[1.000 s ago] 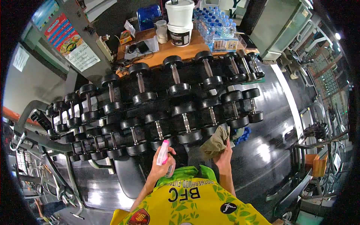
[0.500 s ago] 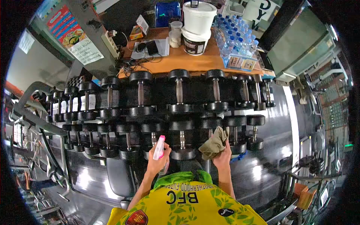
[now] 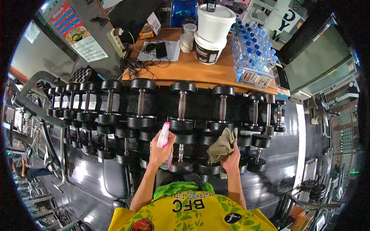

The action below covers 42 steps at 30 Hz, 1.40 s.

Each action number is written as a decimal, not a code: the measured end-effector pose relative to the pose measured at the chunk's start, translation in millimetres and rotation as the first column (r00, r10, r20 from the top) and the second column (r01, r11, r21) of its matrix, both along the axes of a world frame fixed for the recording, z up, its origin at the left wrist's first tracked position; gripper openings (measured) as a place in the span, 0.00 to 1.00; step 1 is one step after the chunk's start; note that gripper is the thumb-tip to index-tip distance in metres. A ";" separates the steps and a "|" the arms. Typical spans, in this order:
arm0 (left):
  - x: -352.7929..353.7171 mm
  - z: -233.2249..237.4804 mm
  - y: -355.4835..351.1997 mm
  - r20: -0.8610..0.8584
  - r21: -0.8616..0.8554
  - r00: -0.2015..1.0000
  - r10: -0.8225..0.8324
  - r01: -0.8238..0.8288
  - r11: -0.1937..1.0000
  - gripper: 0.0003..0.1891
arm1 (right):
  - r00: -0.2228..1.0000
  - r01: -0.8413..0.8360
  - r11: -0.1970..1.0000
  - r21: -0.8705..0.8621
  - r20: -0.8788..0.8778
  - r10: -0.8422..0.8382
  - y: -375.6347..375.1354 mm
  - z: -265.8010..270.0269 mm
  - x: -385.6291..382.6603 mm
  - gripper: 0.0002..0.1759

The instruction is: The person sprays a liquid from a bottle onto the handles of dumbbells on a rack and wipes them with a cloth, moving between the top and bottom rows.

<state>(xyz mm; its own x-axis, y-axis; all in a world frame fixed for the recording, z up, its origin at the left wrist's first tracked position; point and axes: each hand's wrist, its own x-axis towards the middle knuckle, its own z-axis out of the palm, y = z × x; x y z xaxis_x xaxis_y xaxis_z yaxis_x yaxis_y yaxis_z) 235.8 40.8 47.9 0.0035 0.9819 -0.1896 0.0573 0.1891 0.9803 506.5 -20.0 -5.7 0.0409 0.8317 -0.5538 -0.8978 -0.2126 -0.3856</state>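
Observation:
My left hand (image 3: 158, 151) is wrapped round a clear spray bottle with a pink and white trigger head (image 3: 163, 134). Its nozzle points forward over the lower row of dumbbells. In my right hand (image 3: 231, 158) is a crumpled olive-green cloth (image 3: 221, 147), hanging in front of the lower row. Between the two hands stands a black dumbbell with a metal handle (image 3: 181, 152). Behind it, in the upper row, is a larger dumbbell (image 3: 182, 104). The cloth partly covers one lower dumbbell (image 3: 209, 166).
Beyond the rack, a wooden desk (image 3: 169, 77) bears stacked white buckets (image 3: 216, 27), packed water bottles (image 3: 252, 48), a desk calendar (image 3: 254, 78), a phone and cables. A bench pad (image 3: 115, 179) is below the rack at left. Gym machines (image 3: 38, 100) line the left side.
My view has shifted, so the desk and rack sit lower in the picture. The spray bottle has risen to the upper row's front edge. Both hands keep their holds.

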 end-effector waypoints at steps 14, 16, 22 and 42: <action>1.0 -18.9 121.5 -0.032 -0.103 0.981 -0.190 0.186 0.977 0.09 | 0.997 0.047 0.986 0.160 -0.076 -0.035 54.2 10.1 -36.9 0.24; 1.6 -21.6 128.9 -0.066 -0.027 0.977 -0.205 0.203 0.979 0.09 | 0.998 0.058 0.990 0.130 -0.044 -0.053 65.3 20.4 -44.1 0.23; 0.6 -25.6 141.5 0.065 -0.082 0.969 -0.239 0.244 0.966 0.09 | 0.907 0.086 0.994 0.062 0.408 -0.104 127.1 -2.1 -58.6 0.21; 4.7 -75.9 81.0 -0.159 -0.031 0.958 -0.237 0.235 0.972 0.12 | -0.762 -0.642 0.548 -0.536 0.365 -0.535 297.1 -24.0 -184.8 0.12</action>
